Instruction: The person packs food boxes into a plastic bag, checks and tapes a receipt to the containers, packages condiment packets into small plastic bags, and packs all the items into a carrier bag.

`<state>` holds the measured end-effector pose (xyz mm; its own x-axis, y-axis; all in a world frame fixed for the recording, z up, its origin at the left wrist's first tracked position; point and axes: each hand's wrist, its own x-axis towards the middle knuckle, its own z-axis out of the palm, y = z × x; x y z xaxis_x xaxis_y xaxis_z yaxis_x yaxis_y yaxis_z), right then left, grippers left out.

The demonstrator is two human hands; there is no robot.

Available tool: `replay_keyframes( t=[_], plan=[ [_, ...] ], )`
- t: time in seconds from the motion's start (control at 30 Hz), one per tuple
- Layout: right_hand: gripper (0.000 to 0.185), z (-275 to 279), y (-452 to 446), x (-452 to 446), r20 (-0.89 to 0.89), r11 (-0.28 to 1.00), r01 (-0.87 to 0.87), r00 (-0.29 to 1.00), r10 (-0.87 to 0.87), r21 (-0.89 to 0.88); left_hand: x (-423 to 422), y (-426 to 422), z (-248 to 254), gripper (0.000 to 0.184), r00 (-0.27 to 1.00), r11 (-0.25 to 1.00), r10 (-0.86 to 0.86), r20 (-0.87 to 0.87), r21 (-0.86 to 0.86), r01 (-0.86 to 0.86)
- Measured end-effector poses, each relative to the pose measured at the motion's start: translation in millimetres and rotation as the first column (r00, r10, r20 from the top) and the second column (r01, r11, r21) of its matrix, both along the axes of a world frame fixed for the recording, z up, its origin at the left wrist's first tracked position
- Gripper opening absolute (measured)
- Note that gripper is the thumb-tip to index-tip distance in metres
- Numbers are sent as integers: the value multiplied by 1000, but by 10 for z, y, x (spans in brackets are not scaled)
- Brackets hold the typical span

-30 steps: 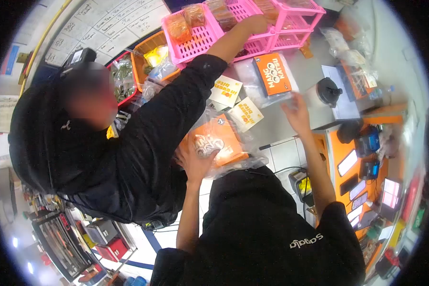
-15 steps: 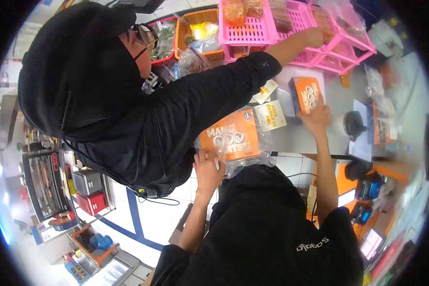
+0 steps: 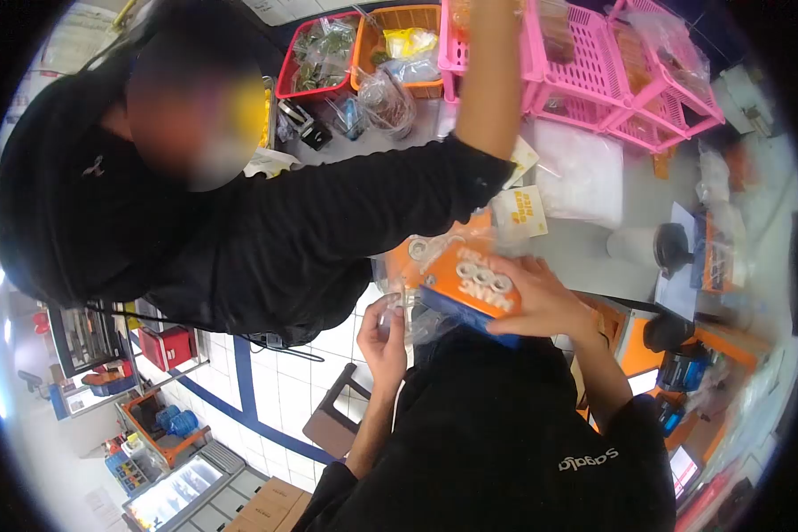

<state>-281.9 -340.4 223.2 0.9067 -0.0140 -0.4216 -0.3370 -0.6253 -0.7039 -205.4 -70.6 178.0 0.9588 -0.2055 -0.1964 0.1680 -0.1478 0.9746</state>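
My right hand [image 3: 541,297] grips a small orange-and-blue box [image 3: 474,284] with white and silver lettering, tilted in front of my body. Beneath it, at the counter edge, lies a larger orange box [image 3: 417,253] inside a clear plastic bag [image 3: 430,324]. The small box and a co-worker's sleeve hide part of the large box. Closed on the near left edge of the bag are the fingers of my left hand [image 3: 383,337]. Beyond the boxes lies a white card [image 3: 520,211] with yellow lettering.
A co-worker [image 3: 301,204] in black stands at my left, one arm reaching across the counter. Pink baskets [image 3: 585,80], an orange basket [image 3: 359,75] and a red basket [image 3: 285,80] line the back. White plastic bags [image 3: 581,168] lie flat; a tape dispenser [image 3: 672,248] is at right.
My right hand has brought the small box from the counter's right side to above the bagged box. My left hand has moved slightly down and pinches the bag. The co-worker's arm has swung left.
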Motion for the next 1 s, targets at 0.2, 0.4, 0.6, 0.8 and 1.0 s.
replay_keyframes(
  t=[0.2,0.4,0.6,0.8,1.0],
  plan=[
    [90,-816,315,548,454,967,-94,869,195,-235,-12,-42,-20,28,984,977,-169,53,141,160],
    [52,-868,-214,338,656,978,80,731,-188,192,236,-73,24,33,972,988,-136,191,103,118],
    [83,-1605,-973,164,353,915,233,929,-109,-331,508,-166,186,47,975,995,-58,216,-65,73],
    [109,-1745,-909,256,240,841,155,970,-31,-519,702,-134,340,50,703,835,-467,536,530,150],
    [118,-1781,-969,292,313,815,117,946,81,-567,673,-526,21,89,375,261,-915,148,927,270]
  ],
)
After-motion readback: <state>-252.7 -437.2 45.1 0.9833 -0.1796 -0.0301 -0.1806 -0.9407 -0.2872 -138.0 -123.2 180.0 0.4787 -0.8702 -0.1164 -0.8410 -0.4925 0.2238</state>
